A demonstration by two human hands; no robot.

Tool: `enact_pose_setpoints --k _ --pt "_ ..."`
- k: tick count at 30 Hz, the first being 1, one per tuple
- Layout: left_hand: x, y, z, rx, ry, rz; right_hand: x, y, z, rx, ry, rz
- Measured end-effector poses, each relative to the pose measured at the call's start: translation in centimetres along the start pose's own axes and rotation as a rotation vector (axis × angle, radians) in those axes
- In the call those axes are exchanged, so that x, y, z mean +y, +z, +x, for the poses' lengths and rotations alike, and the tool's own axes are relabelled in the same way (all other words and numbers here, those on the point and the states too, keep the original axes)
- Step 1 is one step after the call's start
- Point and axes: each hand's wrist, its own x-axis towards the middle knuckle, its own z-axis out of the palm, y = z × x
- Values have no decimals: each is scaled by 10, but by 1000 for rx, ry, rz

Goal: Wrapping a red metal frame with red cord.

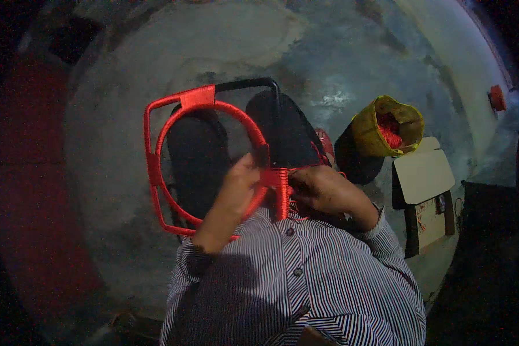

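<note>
The frame [147,135], squarish with a ring [166,122] set inside it, lies over the person's dark-clad knees [196,161], its near edge close against the striped shirt [305,271]. Beyond its far and left edges, smooth, patchy grey floor [138,75] stretches widely; the shirt front limits movement on the near side. Rightward stand a yellow, soft-rimmed bucket [366,135] holding tangled red cord [390,130], and just beside it a pale box [432,225] with its flap [424,176] raised. Glossy orange-red cord tightly wraps most of the frame; its far right corner shows bare black bar. The left hand [243,176] meets the ring's right side, blurred; the right hand [324,187] bends its fingers beside the wrapped bar [282,196]. Whether either grip is clenched or grasping, I cannot tell.
</note>
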Motion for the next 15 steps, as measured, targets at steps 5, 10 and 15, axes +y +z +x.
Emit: enact_pose_setpoints --k 5,10,15 --pt "-7 -3 4 66 -124 39 11 -1 25 72 325 -15" --pt "-1 -7 3 386 145 103 28 -13 27 389 322 213" --pt "-11 -5 -5 300 467 461 -6 1 66 367 -44 -401"
